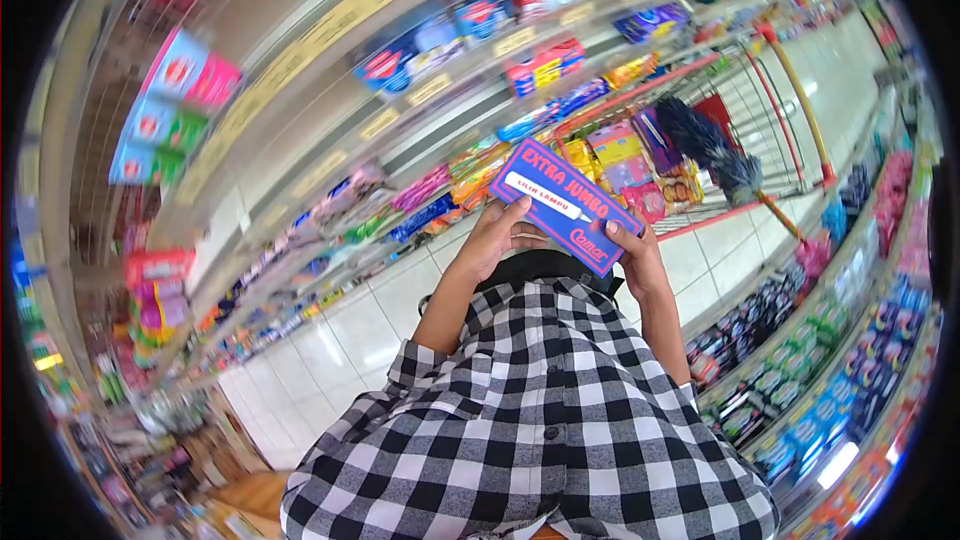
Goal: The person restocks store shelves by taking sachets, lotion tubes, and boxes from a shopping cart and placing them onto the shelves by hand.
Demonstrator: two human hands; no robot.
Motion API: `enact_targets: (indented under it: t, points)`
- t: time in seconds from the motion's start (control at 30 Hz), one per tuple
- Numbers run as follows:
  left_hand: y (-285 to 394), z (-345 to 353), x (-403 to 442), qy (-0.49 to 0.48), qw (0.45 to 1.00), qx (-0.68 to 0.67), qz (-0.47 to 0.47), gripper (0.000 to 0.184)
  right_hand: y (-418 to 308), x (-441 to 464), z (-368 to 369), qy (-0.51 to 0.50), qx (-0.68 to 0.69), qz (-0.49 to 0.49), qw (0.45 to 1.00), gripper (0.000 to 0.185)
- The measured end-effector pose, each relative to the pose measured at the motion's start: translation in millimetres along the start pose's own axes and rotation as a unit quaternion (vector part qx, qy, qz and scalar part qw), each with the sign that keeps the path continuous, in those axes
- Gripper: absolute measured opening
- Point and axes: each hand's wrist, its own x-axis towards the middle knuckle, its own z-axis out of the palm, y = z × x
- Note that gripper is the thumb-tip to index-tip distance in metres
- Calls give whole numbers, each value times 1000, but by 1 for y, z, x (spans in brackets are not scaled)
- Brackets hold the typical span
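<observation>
A blue box with pink lettering (565,205), reading "EXTRA JUMBO" and "LILIN LAMPU", is held tilted in front of the checked shirt. My left hand (497,240) grips its lower left edge, the thumb on the front face. At its right end my right hand (640,256) is closed on the box, the thumb also on the front. Both hands' other fingers are partly hidden behind the box. Just beyond it stands a shopping cart (775,90) holding colourful packets (625,155) and a dark blue fluffy duster (705,145).
Shelves of packaged goods (430,90) curve along the left and top, with yellow price labels. More stocked shelves (830,360) run down the right side. White floor tiles (340,340) show between them. The duster's handle sticks out past the cart's near side.
</observation>
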Motion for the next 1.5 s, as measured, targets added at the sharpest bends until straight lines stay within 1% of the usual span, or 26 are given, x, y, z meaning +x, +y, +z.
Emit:
enact_targets:
  t: [0.07, 0.23, 0.3, 0.33, 0.43, 0.5, 0.57, 0.6, 0.63, 0.7, 0.73, 0.83, 0.87, 0.9, 0.97, 1.0, 1.1, 1.13, 1.17, 1.2, 1.23, 1.3, 1.33, 1.37, 1.43, 1.5]
  points:
    - [-4, -13, -11, 34, 999, -22, 17, 44, -1, 8, 17, -52, -55, 6, 997, 42]
    - [-8, -24, -42, 93, 990, -82, 73, 43, -10, 28, 34, -106, -174, 19, 979, 46]
    - [-19, -42, -49, 129, 982, -99, 98, 42, 2, 42, 43, -152, -278, -30, 948, 48]
    - [-22, -48, -51, 136, 980, -116, 90, 43, 3, 49, 45, -181, -310, -84, 930, 52]
    - [-26, -51, -55, 144, 975, -131, 104, 43, -2, 61, 64, -209, -372, -118, 897, 57]
    - [-32, -56, -52, 134, 974, -143, 118, 42, -11, 63, 82, -232, -426, -120, 866, 53]
    - [-31, -56, -51, 110, 977, -130, 126, 39, -23, 64, 101, -284, -510, -73, 809, 55]
    - [-30, -56, -51, 110, 976, -134, 133, 39, -23, 69, 106, -295, -506, -50, 809, 56]
    - [-28, -57, -51, 113, 974, -138, 139, 39, -24, 72, 110, -298, -511, -53, 804, 56]
    - [-30, -61, -50, 118, 970, -153, 150, 38, -27, 76, 116, -318, -557, -120, 758, 60]
    - [-34, -68, -48, 110, 972, -151, 146, 37, -28, 79, 119, -339, -560, -116, 747, 60]
    - [-31, -70, -55, 100, 971, -155, 154, 37, -34, 71, 133, -331, -564, -140, 744, 61]
    - [-31, -72, -56, 90, 972, -149, 156, 37, -35, 68, 140, -333, -547, -126, 758, 57]
    - [-32, -75, -57, 81, 973, -144, 159, 37, -33, 67, 143, -340, -555, -126, 748, 57]
    - [-36, -82, -59, 80, 970, -160, 163, 39, -23, 69, 146, -369, -514, -215, 744, 48]
    - [-39, -85, -59, 75, 971, -153, 166, 39, -19, 74, 148, -369, -520, -209, 741, 46]
    - [-45, -95, -56, 71, 965, -186, 174, 41, -26, 68, 166, -375, -571, -223, 695, 45]
    - [-46, -99, -55, 62, 962, -191, 185, 41, -24, 72, 168, -362, -587, -263, 675, 45]
    - [-48, -101, -55, 54, 960, -195, 195, 41, -23, 74, 172, -372, -594, -261, 663, 45]
    - [-51, -103, -55, 56, 955, -205, 207, 41, -21, 76, 175, -354, -599, -330, 639, 45]
    - [-52, -103, -57, 91, 962, -155, 204, 47, -20, 78, 180, -336, -596, -395, 613, 46]
    - [-52, -106, -61, 161, 967, -51, 190, 59, -15, 85, 188, -331, -613, -385, 605, 43]
    - [-55, -111, -61, 156, 972, -34, 174, 68, -10, 91, 192, -305, -616, -433, 583, 43]
    - [-58, -114, -62, 160, 970, -43, 180, 68, -5, 96, 193, -279, -615, -481, 559, 43]
    - [-60, -116, -67, 153, 976, -24, 150, 66, 4, 105, 194, -272, -624, -488, 546, 44]
    - [-64, -120, -71, 171, 972, -23, 157, 63, 12, 112, 195, -222, -604, -532, 550, 42]
